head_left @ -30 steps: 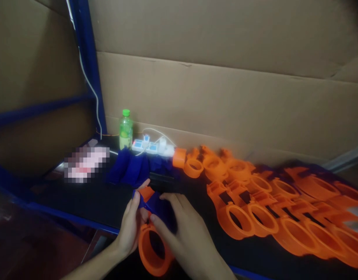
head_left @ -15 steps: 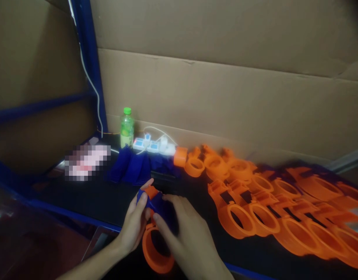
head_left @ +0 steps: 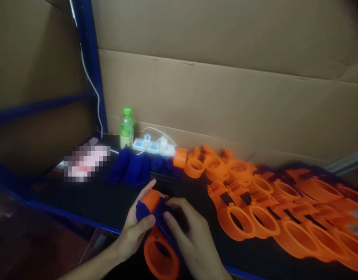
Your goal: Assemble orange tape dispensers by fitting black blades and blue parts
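Orange part (head_left: 152,258) with blue strip (head_left: 160,217): left fingers (head_left: 146,223) clasp both; right fingers (head_left: 176,228) half-curled at strip, hold unclear.

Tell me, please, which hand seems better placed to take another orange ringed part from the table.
Probably the right hand, though it touches the blue piece: it is nearer the other orange ringed parts, while the left hand supports the held part.

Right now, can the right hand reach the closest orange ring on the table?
Probably yes: nothing seems to block the right hand from that orange ring, though it's busy holding the blue piece.
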The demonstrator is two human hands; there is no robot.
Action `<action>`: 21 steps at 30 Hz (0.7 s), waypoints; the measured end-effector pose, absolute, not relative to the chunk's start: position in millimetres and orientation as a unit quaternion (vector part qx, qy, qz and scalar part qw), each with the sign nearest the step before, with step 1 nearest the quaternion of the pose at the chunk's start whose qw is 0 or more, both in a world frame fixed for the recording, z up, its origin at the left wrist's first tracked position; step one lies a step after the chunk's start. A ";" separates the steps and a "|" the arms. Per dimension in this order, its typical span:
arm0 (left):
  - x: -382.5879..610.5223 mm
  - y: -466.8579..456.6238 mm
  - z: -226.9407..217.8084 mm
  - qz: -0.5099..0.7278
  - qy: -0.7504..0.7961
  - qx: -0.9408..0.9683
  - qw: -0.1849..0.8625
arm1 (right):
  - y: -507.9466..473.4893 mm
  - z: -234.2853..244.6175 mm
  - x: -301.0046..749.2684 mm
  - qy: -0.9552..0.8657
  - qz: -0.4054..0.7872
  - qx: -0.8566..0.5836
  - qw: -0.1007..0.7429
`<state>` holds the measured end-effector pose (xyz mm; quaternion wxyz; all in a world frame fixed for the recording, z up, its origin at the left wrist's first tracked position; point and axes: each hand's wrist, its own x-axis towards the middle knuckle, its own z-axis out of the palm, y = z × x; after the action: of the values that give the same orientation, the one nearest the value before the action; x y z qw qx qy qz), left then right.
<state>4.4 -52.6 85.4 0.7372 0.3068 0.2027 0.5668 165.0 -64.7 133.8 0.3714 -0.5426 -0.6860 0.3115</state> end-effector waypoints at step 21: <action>-8.9 -64.5 99.1 0.546 0.153 0.454 0.687 | -78.9 131.6 162.4 -0.556 0.537 -0.463 0.434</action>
<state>-8.9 -64.5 99.1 0.6867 0.4544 0.1531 0.5464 162.4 -78.9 131.6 0.4338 -0.4628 -0.5559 0.5372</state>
